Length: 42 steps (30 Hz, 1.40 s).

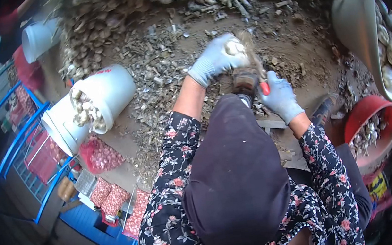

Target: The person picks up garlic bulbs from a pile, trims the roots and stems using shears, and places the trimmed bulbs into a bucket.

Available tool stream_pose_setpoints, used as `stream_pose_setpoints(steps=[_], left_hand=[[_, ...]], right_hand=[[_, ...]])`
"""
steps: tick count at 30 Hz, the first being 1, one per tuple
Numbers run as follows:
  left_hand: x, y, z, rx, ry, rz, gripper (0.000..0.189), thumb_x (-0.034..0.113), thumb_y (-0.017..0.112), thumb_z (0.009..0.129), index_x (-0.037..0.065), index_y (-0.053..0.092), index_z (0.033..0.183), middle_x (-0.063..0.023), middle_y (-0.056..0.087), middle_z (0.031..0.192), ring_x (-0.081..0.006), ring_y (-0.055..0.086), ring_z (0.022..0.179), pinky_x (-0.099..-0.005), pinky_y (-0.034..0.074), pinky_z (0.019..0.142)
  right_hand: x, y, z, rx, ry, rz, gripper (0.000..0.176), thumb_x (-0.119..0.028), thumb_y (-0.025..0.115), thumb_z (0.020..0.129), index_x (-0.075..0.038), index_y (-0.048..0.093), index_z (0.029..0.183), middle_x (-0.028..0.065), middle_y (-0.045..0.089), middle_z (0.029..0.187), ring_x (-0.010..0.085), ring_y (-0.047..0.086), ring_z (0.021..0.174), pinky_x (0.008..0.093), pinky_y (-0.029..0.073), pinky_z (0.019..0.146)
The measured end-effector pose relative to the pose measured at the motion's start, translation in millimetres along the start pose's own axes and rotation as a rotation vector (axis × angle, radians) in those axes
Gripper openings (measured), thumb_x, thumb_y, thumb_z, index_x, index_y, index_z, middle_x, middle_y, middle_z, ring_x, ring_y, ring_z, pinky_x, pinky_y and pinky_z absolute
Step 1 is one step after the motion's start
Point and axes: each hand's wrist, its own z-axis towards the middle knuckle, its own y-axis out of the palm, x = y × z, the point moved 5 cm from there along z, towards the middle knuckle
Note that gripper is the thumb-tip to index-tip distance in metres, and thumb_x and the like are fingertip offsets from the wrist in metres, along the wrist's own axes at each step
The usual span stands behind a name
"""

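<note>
My left hand, in a pale knit glove, is closed around garlic bulbs whose roots and stalks stick out toward the right. In my right hand, also gloved, is a cutting tool with a red handle, probably pruning shears. Its metal end points up toward the stalks below the bulbs; whether blade and stalk touch is not plain. Both hands are above my shoe and knee, and the fingers of my right hand partly hide the tool.
A heap of garlic lies along the far side, with cut stalks scattered over the ground. At left a tipped white bucket holds bulbs. A pale tub and a red tub of garlic are at right. Net sacks lie near a blue rail.
</note>
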Motion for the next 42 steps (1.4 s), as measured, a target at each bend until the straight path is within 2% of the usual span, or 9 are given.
stream_pose_setpoints(steps=[2,5,12,19,26,30,32,34,42], left_hand=[[14,24,-8,-0.236,0.135,0.027,0.048,0.014,0.081,0.065,0.004,0.059,0.107,-0.0031,0.064,0.094,-0.01,0.059,0.087,-0.024,0.049,0.077],[-4,20,-15,-0.126,0.008,-0.423,0.058,0.009,0.081,0.065,0.002,0.054,0.116,-0.0045,0.064,0.1,-0.0116,0.061,0.092,-0.0251,0.05,0.081],[1,-99,-120,0.902,0.301,-0.224,0.06,-0.008,0.068,0.076,0.009,0.042,0.127,-0.0041,0.058,0.1,-0.0129,0.059,0.085,-0.026,0.054,0.075],[108,2,-55,0.337,0.432,-0.436,0.044,0.006,0.067,0.083,0.005,0.045,0.121,-0.006,0.058,0.101,-0.0126,0.06,0.085,-0.0269,0.053,0.072],[253,140,15,-0.333,0.688,-0.437,0.068,0.014,0.07,0.084,0.003,0.031,0.139,-0.0091,0.051,0.118,-0.015,0.058,0.095,-0.0274,0.051,0.076],[142,81,71,0.206,0.399,0.319,0.029,0.025,0.065,0.084,0.002,0.066,0.101,-0.0119,0.069,0.082,-0.019,0.066,0.073,-0.0307,0.052,0.071],[56,20,90,0.442,-0.056,0.062,0.024,0.02,0.066,0.083,-0.002,0.067,0.093,-0.0095,0.068,0.075,-0.0155,0.064,0.066,-0.0294,0.051,0.062],[-24,-47,113,0.835,0.115,-0.03,0.018,0.013,0.071,0.079,-0.003,0.066,0.085,-0.0081,0.066,0.072,-0.0131,0.06,0.057,-0.0282,0.049,0.053],[12,-98,165,1.093,-0.147,0.02,0.046,0.031,0.082,0.071,-0.007,0.067,0.094,-0.0132,0.068,0.085,-0.025,0.065,0.068,-0.0363,0.053,0.059]], right_hand=[[8,-3,3,0.016,-0.004,0.02,0.033,-0.029,0.058,0.083,0.0,0.048,0.095,0.0257,0.064,0.078,0.043,0.063,0.076,0.0509,0.049,0.07],[28,3,-3,0.092,0.064,0.138,0.03,-0.029,0.058,0.083,-0.002,0.049,0.092,0.0283,0.063,0.081,0.0454,0.062,0.08,0.0523,0.048,0.071],[51,-16,-13,0.115,0.178,0.261,0.034,-0.029,0.058,0.081,0.0,0.049,0.096,0.0293,0.062,0.082,0.0463,0.061,0.084,0.0529,0.048,0.075],[53,-5,-7,0.066,0.28,0.528,0.047,-0.035,0.059,0.075,0.004,0.057,0.101,0.0293,0.062,0.098,0.0439,0.059,0.098,0.0475,0.047,0.082],[54,-22,-8,0.125,0.296,0.559,0.045,-0.033,0.057,0.078,0.004,0.053,0.103,0.0313,0.061,0.101,0.0448,0.059,0.098,0.0466,0.047,0.086],[82,-10,-4,0.194,0.32,0.569,0.033,-0.029,0.059,0.078,-0.001,0.053,0.095,0.0261,0.063,0.093,0.0434,0.06,0.093,0.0492,0.047,0.08],[89,-8,-5,0.18,0.309,0.557,0.033,-0.029,0.06,0.078,-0.002,0.053,0.095,0.0257,0.063,0.093,0.0432,0.06,0.092,0.0489,0.047,0.08],[85,-11,-1,0.171,0.309,0.538,0.032,-0.029,0.06,0.078,-0.003,0.054,0.095,0.0252,0.063,0.093,0.043,0.06,0.092,0.0486,0.047,0.08],[51,-13,30,0.093,0.27,0.54,0.039,-0.035,0.06,0.079,-0.001,0.055,0.097,0.0267,0.062,0.097,0.0427,0.06,0.095,0.0473,0.047,0.081]])
